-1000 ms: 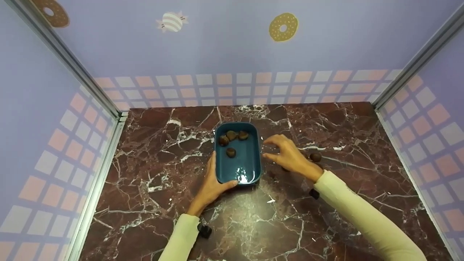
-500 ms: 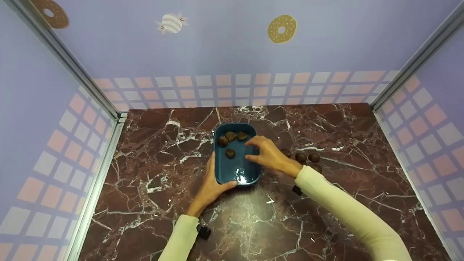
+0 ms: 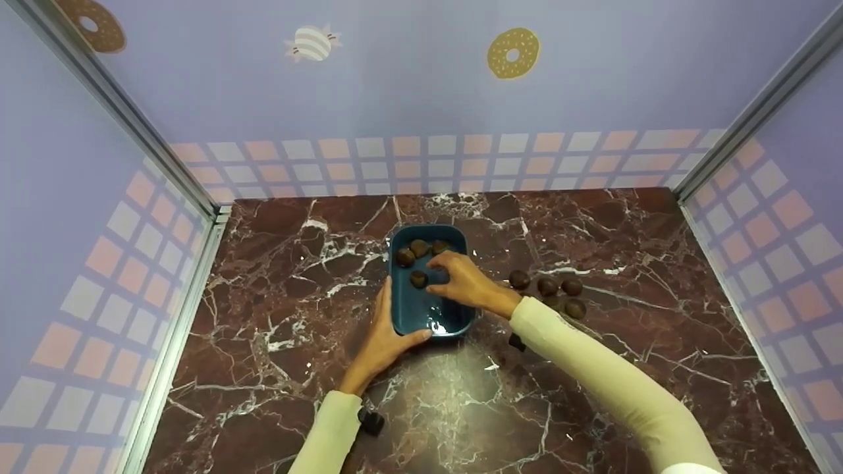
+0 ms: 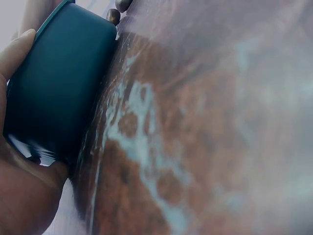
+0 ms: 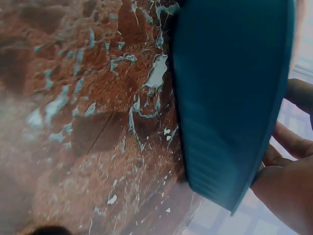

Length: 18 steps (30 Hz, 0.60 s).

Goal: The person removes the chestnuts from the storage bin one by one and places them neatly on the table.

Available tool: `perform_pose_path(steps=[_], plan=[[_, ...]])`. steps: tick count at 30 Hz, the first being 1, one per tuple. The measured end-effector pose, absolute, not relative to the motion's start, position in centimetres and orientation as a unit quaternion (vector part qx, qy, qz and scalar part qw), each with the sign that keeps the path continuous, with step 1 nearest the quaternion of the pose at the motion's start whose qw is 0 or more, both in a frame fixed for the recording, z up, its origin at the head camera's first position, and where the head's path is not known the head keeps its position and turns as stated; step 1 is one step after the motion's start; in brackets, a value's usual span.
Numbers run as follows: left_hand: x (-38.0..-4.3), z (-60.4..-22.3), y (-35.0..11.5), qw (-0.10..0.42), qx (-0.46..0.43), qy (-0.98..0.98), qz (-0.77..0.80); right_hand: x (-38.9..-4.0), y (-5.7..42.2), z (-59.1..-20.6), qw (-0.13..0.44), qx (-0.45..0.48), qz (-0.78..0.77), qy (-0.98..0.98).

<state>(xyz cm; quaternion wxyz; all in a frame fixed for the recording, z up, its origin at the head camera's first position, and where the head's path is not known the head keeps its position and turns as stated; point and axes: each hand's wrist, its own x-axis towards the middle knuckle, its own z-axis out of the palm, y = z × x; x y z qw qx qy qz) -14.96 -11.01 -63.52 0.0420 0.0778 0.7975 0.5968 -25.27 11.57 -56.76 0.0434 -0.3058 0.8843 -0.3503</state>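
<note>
A deep blue rectangular dish (image 3: 398, 303) stands on the marble-patterned surface, with several brown chestnuts (image 3: 419, 247) at its far end. One more chestnut (image 3: 418, 279) lies nearer its middle. My left hand (image 3: 385, 336) grips the dish's near left corner, fingers along the left side and thumb at the near edge; the left wrist view has the dish wall (image 4: 63, 73) between finger and thumb. Over the dish from the right reaches my right hand (image 3: 464, 282), thumb and fingers apart beside the middle chestnut. In the right wrist view, the wall (image 5: 230, 98) hides the fingertips partly.
Several loose chestnuts (image 3: 547, 285) lie on the surface to the right of the dish, close under the right forearm. A purple wall (image 3: 421, 85) with printed squares rises behind, and side panels (image 3: 99, 276) with metal rails bound the surface.
My right hand has moved left from beside the dish to over its inside, towards the middle chestnut. The chestnuts on the right have come into view. My left hand has stayed put.
</note>
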Motion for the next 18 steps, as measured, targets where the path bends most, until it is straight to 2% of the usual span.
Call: perform_pose_path(steps=[8, 15, 18], plan=[[-14.8, -63.4, -11.2, 0.041, 0.080, 0.798, 0.595, -26.2, 10.3, -56.6, 0.083, -0.289, -0.312, 0.901], [-14.8, -63.3, -11.1, 0.044, 0.079, 0.797, 0.598, -30.0, 10.1, -63.5, 0.051, -0.330, -0.298, 0.894], [-14.7, -63.2, -11.0, 0.042, 0.080, 0.795, 0.600, -31.0, 9.9, -65.3, 0.049, -0.334, -0.287, 0.897]])
